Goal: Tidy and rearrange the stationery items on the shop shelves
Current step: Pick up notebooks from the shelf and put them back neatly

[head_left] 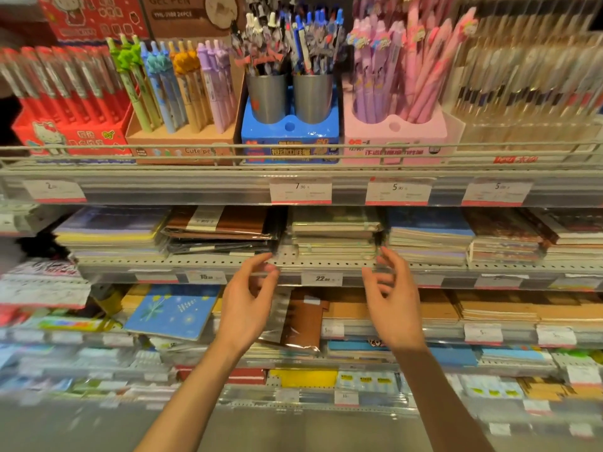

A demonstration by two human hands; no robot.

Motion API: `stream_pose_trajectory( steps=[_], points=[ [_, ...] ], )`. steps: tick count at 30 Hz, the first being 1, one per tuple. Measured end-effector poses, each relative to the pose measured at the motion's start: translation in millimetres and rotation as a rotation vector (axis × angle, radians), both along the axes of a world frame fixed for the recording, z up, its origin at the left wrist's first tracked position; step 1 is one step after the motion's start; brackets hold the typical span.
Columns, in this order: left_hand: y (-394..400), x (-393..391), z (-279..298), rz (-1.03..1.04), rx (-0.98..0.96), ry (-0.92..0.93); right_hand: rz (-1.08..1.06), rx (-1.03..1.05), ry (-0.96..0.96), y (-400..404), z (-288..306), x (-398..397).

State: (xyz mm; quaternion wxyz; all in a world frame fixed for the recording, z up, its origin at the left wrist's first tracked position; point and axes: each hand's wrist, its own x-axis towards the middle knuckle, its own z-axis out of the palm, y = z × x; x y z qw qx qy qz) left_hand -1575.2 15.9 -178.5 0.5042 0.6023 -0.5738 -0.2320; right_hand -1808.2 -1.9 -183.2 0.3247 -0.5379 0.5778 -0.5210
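My left hand (249, 301) and my right hand (393, 298) are raised side by side in front of the middle shelf's edge (326, 261). The fingers of both are loosely spread and hold nothing. On that shelf, between and just above their fingertips, lies a pale stack of wrapped notebooks (334, 236). To its left sits a brown and black wrapped pile (222, 231). Below my left hand, a brown notebook in a clear wrapper (303, 324) sticks out tilted from the lower shelf. A blue notebook (173, 311) lies askew to its left.
The top shelf holds pen display boxes behind a wire rail (293, 146): red (68, 132), tan (182, 138), blue with metal cups (290, 132), pink (394, 128). More notebook stacks (430, 236) fill the right side. Price tags (300, 190) line the shelf fronts.
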Motion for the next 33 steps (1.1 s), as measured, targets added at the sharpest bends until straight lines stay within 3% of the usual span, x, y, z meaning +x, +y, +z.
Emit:
stream_pose_trajectory(
  steps=[7,12,21,33],
  points=[
    [14,57,-43,-0.002,0.126,0.105,-0.078,0.010,0.075,22,-48,42],
    [8,97,-55,-0.057,0.193,0.182,-0.161,0.142,0.119,28,-63,87],
    [-10,132,-98,-0.149,0.333,0.110,-0.235,0.225,0.223,35,-83,131],
    [-58,84,-136,-0.055,0.475,-0.056,-0.170,0.452,0.258,-35,-129,87]
  ],
)
